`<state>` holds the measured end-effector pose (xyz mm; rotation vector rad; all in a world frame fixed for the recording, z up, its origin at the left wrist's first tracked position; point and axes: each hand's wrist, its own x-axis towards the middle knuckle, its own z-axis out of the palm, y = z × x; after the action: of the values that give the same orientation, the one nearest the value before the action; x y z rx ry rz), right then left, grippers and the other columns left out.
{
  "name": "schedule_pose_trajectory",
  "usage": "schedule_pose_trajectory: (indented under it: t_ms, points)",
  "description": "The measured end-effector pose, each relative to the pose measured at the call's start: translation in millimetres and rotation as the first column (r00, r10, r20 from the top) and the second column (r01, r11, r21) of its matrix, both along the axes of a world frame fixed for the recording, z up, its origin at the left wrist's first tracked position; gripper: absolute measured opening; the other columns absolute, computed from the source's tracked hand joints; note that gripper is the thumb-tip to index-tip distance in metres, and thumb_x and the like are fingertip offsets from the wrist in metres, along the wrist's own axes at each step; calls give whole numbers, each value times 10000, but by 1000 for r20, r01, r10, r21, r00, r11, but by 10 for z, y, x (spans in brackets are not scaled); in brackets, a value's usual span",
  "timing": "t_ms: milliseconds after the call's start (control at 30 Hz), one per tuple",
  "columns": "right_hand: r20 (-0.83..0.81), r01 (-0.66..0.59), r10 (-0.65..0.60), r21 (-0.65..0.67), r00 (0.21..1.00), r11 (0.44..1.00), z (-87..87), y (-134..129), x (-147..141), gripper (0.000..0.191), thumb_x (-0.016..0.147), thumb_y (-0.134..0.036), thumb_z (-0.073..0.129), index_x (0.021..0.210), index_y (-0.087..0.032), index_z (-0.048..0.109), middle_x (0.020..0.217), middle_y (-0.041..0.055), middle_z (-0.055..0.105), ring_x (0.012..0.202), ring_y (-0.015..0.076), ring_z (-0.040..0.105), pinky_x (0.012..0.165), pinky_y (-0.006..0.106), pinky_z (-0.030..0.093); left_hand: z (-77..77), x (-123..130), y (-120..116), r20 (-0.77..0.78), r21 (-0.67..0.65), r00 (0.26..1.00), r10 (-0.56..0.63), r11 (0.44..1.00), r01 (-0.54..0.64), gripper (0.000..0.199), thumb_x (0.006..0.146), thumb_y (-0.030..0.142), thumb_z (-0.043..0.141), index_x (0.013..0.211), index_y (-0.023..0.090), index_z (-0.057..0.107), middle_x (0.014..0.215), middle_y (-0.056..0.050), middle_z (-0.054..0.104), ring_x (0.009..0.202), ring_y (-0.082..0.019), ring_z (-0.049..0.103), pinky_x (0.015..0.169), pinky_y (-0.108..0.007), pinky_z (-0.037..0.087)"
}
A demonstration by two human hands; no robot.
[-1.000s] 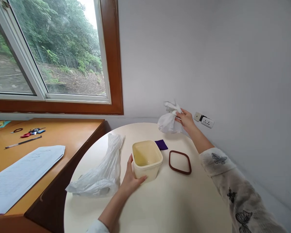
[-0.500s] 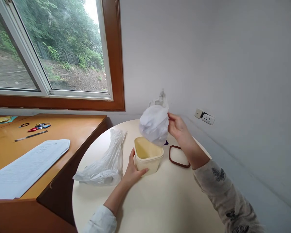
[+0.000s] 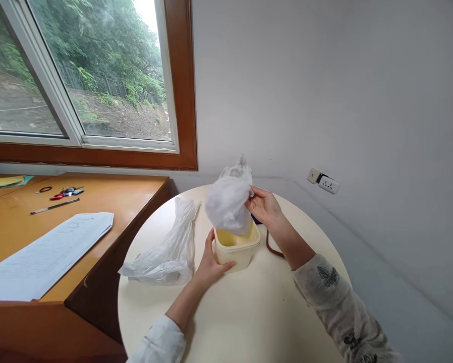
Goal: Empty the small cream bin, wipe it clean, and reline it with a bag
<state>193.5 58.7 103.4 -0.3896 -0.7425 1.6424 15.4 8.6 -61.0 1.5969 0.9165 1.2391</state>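
My left hand (image 3: 211, 264) grips the near left side of a cream plastic bin (image 3: 237, 256), which stands on the round table. A puffed white plastic bag (image 3: 228, 204) hangs over the bin's opening, its lower part overlapping the far rim in view. My right hand (image 3: 263, 204) pinches that bag's right edge between thumb and fingers. Just right of the bin lies a brown rounded-square ring (image 3: 274, 247), partly hidden by my right forearm. Something dark purple (image 3: 256, 220) shows behind the bin, too covered to name.
Another white plastic bag (image 3: 169, 252) lies crumpled on the left of the round table (image 3: 245, 312). A wooden desk (image 3: 135, 196) to the left carries papers (image 3: 56, 257), a pen (image 3: 55, 206) and a bunch of keys (image 3: 67, 192). A wall socket (image 3: 329, 184) sits at right.
My right hand has moved left and down with the plastic bag, bringing it over the bin's opening. My left hand keeps its hold on the bin. The view has shifted slightly.
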Motion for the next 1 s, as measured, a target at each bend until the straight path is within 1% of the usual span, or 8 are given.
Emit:
schedule_pose_trajectory:
  t_ms: [167, 267, 367, 467, 600, 800, 900, 1000]
  points:
    - [384, 87, -142, 156, 912, 984, -103, -11, 121, 117, 681, -191, 569, 797, -173, 577, 706, -2, 594, 646, 118, 552, 587, 212, 482, 39, -14, -9, -53, 15, 999, 1, 1000, 0, 1041, 582, 318, 766, 1380, 242, 101, 1367, -132, 312, 1295, -299, 263, 1072, -473, 193]
    - [613, 162, -286, 249, 737, 955, -85, -49, 219, 84, 677, -205, 516, 736, -163, 560, 654, -18, 539, 593, 103, 492, 532, 203, 428, 46, -7, -7, -49, 28, 999, -5, 1000, 7, 1034, 594, 307, 759, 1380, 239, 90, 1384, -134, 289, 1300, -291, 254, 1073, -465, 193]
    - [789, 139, -489, 474, 371, 870, -14, -130, 247, 96, 703, -199, 438, 675, -170, 526, 656, -20, 487, 568, 99, 438, 506, 210, 372, 47, 4, -7, -43, 37, 999, -14, 999, 15, 1040, 597, 299, 758, 1382, 243, 78, 1398, -133, 266, 1305, -285, 246, 1076, -454, 192]
    - [698, -28, -713, 713, -65, 700, 66, -250, 179, 112, 723, -177, 419, 626, -180, 475, 683, -14, 445, 578, 101, 390, 527, 225, 324, 48, 8, -11, -36, 38, 999, -12, 999, 13, 1047, 596, 305, 758, 1384, 250, 70, 1402, -126, 258, 1306, -282, 241, 1078, -445, 191]
    - [493, -327, -762, 701, -421, 634, 141, -399, 15, 145, 736, -116, 389, 635, -177, 473, 709, 5, 455, 540, 103, 350, 489, 247, 256, 53, 3, -20, -58, 11, 998, 6, 1000, -5, 1032, 583, 326, 763, 1373, 269, 102, 1367, -112, 307, 1283, -290, 281, 1068, -448, 215]
    - [349, -492, -677, 487, -648, 722, 226, -473, -212, 235, 762, -60, 384, 759, -160, 597, 824, 94, 553, 708, 186, 504, 499, 271, 284, 74, 0, -32, -71, -3, 997, -15, 1000, 15, 999, 597, 319, 752, 1355, 281, 103, 1353, -108, 319, 1262, -290, 312, 1053, -463, 242]
    - [393, -503, -592, 312, -703, 806, 170, -435, -336, 258, 774, -37, 391, 812, -131, 628, 891, 148, 580, 778, 229, 552, 564, 293, 359, 80, 4, -38, -63, -9, 997, -41, 999, 41, 1015, 602, 297, 747, 1362, 283, 75, 1379, -111, 285, 1275, -291, 295, 1061, -465, 229]
    - [428, -518, -554, 210, -714, 829, 2, -362, -459, 208, 749, -35, 462, 840, -108, 635, 906, 179, 602, 812, 254, 578, 608, 312, 397, 67, 7, -41, -71, -9, 997, -42, 999, 42, 1056, 597, 283, 748, 1376, 299, 36, 1416, -102, 222, 1296, -293, 258, 1071, -461, 211]
